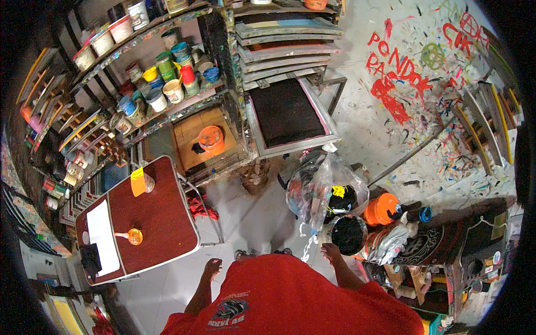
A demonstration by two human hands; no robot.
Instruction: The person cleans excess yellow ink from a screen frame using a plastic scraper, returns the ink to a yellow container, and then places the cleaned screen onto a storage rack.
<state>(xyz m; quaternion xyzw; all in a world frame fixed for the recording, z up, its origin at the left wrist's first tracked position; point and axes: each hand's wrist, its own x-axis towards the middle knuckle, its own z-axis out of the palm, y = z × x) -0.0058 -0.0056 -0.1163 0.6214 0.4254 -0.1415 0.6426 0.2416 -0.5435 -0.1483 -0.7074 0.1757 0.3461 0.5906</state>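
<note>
My left hand [213, 268] hangs beside my red shirt with loosely parted fingers and nothing visible in it. It is nearest to the red-brown folding table [162, 212], apart from its edge. On that table are an orange-coloured tub [134, 237] with a pale stick-like handle, white paper [103, 237], a dark cloth-like piece [90, 261] and a yellow-orange card-like piece [138, 182] against a small jar. My right hand [330, 252], also empty as far as I see, is held low by a bucket with dark contents [347, 234]. Whether it touches the rim, I cannot tell.
Ahead, framed printing screens [290, 47] are stacked on a rack above a dark screen [287, 114]. Paint pots [173, 89] crowd the left shelves. A clear plastic bag [312, 190] and an orange container [382, 209] stand right. A bar [410, 152] slants before the paint-marked wall.
</note>
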